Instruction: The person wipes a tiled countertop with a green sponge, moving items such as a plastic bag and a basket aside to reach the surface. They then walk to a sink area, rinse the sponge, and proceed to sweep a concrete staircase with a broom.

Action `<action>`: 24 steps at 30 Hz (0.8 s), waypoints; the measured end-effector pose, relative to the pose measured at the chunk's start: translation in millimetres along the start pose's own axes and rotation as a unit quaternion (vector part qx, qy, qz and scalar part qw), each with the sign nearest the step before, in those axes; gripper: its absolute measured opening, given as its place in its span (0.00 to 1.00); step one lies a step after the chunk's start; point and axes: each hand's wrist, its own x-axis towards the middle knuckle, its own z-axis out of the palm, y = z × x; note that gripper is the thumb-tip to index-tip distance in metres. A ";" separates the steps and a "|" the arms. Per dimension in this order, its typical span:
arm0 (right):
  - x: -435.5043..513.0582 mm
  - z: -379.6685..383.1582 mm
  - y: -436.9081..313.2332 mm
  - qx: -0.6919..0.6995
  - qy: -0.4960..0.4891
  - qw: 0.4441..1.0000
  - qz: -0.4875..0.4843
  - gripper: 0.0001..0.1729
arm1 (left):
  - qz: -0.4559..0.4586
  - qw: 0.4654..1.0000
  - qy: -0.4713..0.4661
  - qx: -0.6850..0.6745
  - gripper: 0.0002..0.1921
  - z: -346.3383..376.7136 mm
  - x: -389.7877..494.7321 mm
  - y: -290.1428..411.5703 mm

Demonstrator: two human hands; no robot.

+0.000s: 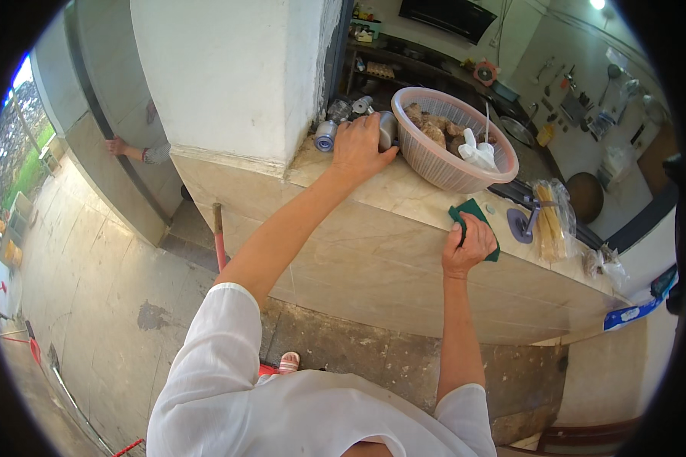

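Note:
On a tiled ledge [377, 191], my left hand [360, 145] rests over a grey metal container [387, 130] among bottles and jars; a clear bottle with a blue end [325, 137] lies just left of it. Whether the fingers grip the container is partly hidden. My right hand [470, 243] holds a dark green cloth [474, 211] against the ledge's front edge. Between and behind the hands stands a pink-rimmed plastic basket [434, 165] with brown lumpy pieces [433, 134] and a white plastic item [477, 151] in it.
Right of the cloth are a purple-grey holder [520, 224], a bag of yellow sticks [550, 223] and a small plastic bag [603, 264]. A white pillar [223, 74] bounds the ledge at left. A pink-handled pole [219, 234] leans below. Another person's hand [116, 146] touches a door frame at far left.

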 end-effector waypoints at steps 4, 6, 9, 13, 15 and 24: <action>0.0 -0.5 -0.4 -0.006 0.003 1.000 -0.004 0.10 | 0.002 1.000 0.007 -0.022 0.40 -5.1 -4.2 0.1; 0.1 -1.0 -0.7 -0.004 0.001 1.000 0.001 0.10 | -0.009 0.999 -0.011 -0.042 0.42 -10.8 -7.6 0.8; 0.2 -1.5 -1.0 -0.002 0.005 1.000 -0.002 0.10 | 0.005 0.999 0.000 -0.049 0.45 -24.7 -16.4 -2.7; 0.6 -0.9 -0.8 -0.003 0.012 1.000 -0.009 0.10 | 0.009 0.998 0.058 -0.024 0.44 -46.8 -29.9 -21.0; 0.6 -0.6 -0.6 -0.007 0.009 1.000 -0.003 0.10 | -0.057 0.994 0.055 -0.074 0.42 -53.2 -34.3 -30.5; 1.3 0.1 0.5 0.002 0.015 1.000 -0.012 0.11 | -0.066 0.994 -0.049 0.075 0.32 -46.0 -20.0 -35.0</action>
